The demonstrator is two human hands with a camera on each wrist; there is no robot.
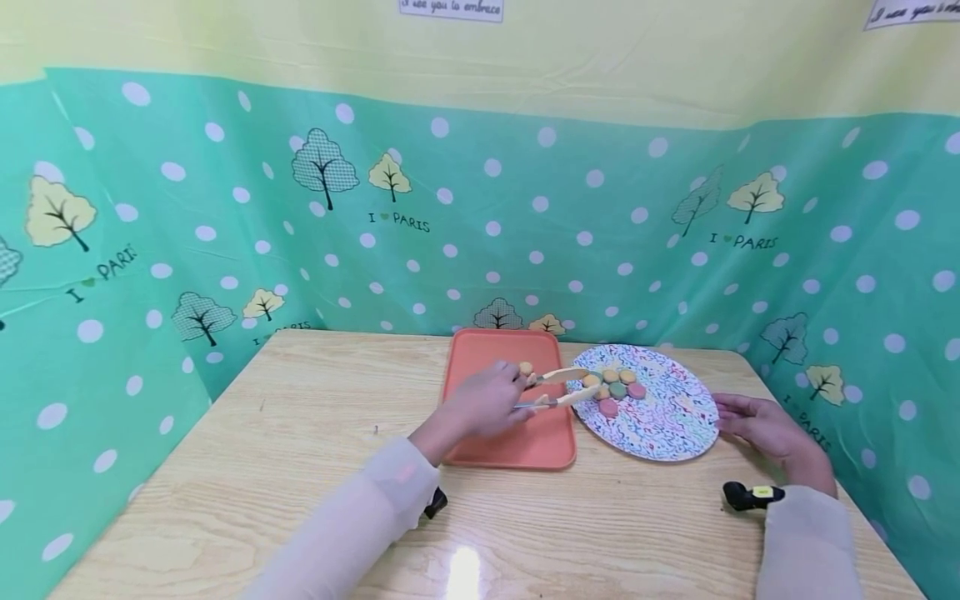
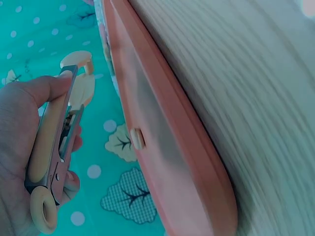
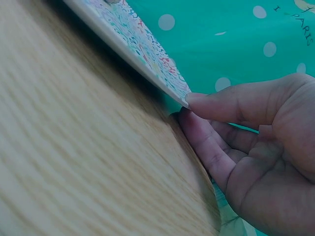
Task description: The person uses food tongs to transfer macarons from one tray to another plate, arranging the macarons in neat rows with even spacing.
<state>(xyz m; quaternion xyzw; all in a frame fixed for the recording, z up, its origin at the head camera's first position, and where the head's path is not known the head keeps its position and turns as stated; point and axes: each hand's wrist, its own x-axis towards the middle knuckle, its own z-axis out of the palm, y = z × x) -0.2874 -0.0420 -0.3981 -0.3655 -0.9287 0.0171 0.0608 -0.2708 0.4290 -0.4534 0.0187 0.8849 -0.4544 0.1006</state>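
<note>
My left hand (image 1: 487, 400) grips a pair of food tongs (image 2: 51, 132) with cream-coloured tips, held over the orange tray (image 1: 502, 433). The tips reach across the left rim of a round speckled plate (image 1: 667, 417), beside several small macarons (image 1: 617, 389) in tan, green and pink. In the head view a tan macaron shows between the two tips. One more tan macaron (image 2: 138, 138) sits in the tray, near its far side. At the plate's right edge, my right hand (image 1: 765, 429) pinches the rim, thumb on top and fingers beneath.
Tray and plate stand side by side toward the back of a light wooden table (image 1: 300, 433). A green dotted curtain (image 1: 487, 208) hangs behind and along both sides. Black wrist straps (image 1: 750, 496) show at the sleeves.
</note>
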